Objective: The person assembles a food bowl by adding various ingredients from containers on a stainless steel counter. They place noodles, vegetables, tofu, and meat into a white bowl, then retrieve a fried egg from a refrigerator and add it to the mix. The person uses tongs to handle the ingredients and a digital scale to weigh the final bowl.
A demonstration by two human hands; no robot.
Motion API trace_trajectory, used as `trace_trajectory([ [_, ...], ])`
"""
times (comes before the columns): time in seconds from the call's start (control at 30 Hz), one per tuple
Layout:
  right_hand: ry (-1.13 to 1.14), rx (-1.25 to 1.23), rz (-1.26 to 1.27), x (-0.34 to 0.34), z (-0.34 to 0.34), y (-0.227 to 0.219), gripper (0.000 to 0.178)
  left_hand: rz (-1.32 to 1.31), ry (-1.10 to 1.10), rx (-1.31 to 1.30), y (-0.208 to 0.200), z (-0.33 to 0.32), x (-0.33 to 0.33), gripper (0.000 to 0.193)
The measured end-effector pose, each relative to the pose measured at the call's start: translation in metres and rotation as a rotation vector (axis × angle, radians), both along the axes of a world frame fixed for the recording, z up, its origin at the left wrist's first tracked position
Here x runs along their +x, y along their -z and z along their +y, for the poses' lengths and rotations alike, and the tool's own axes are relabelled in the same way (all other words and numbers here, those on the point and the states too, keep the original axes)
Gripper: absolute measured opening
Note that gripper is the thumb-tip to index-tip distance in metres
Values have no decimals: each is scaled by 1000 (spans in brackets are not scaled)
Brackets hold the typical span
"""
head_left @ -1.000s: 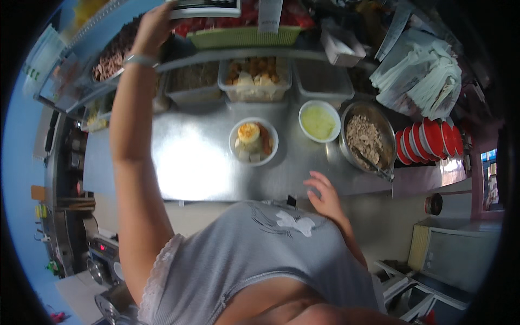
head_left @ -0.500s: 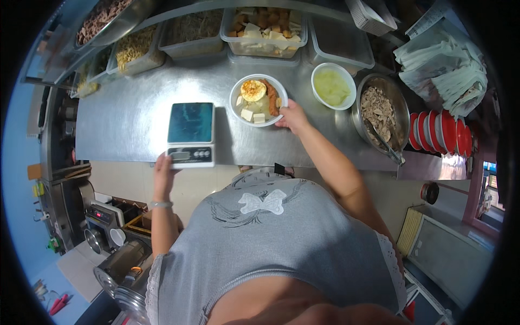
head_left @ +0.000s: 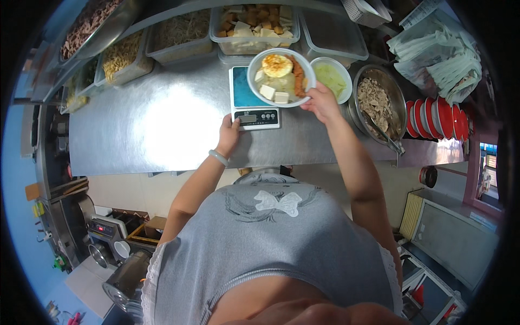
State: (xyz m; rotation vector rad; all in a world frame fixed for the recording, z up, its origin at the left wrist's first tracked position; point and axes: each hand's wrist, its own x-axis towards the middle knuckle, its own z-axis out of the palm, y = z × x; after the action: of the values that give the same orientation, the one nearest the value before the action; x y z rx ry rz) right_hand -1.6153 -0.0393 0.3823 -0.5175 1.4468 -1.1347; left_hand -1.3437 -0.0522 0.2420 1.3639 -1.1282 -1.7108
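Observation:
My left hand (head_left: 229,134) grips the near left corner of a kitchen scale (head_left: 254,118) with a blue pan and a small display, thumb on top. In my right hand (head_left: 323,103) is the near right rim of a white round bowl (head_left: 251,82), fingers and thumb pinched on it. The bowl holds a fried egg (head_left: 277,65), a reddish-brown strip of food (head_left: 298,78) and white tofu cubes (head_left: 266,92). It overlaps the right part of the scale's pan; whether it touches the pan I cannot tell. Behind my right hand, partly covered, stands another white bowl (head_left: 349,85) with pale green contents.
Along the counter's (head_left: 108,135) back edge stand clear tubs, one with tofu pieces (head_left: 254,30). A steel bowl of cooked meat (head_left: 374,103) with tongs (head_left: 387,138) sits at right, near red-and-white stacked dishes (head_left: 433,119) and hanging plastic bags (head_left: 449,65).
The scale has slid to the right and away from me with my left hand. My right hand has brought the bowl right and farther back, over part of the scale.

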Motion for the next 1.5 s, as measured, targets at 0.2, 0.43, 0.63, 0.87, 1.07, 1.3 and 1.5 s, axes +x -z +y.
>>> trace_trajectory([
  [0.2,-53,35,-31,35,-24,38,35,-683,81,-741,0,4,20,36],
  [0.43,-110,59,51,32,-7,44,37,-404,75,-398,-52,51,40,25],
  [0.63,-929,-87,1223,62,41,58,50,-415,27,-345,-72,91,40,20],
  [0.87,-1083,7,1265,81,29,65,58,-577,-102,-434,-77,136,72,23],
  [1.07,-1133,154,1330,95,28,48,62,-398,-222,-384,-78,117,136,21],
  [1.3,-1041,359,1418,129,27,42,65,-572,-55,-656,-133,4,285,20],
  [1.5,-1067,634,967,211,-1,-4,57,-630,-68,-699,-174,-74,415,18],
])
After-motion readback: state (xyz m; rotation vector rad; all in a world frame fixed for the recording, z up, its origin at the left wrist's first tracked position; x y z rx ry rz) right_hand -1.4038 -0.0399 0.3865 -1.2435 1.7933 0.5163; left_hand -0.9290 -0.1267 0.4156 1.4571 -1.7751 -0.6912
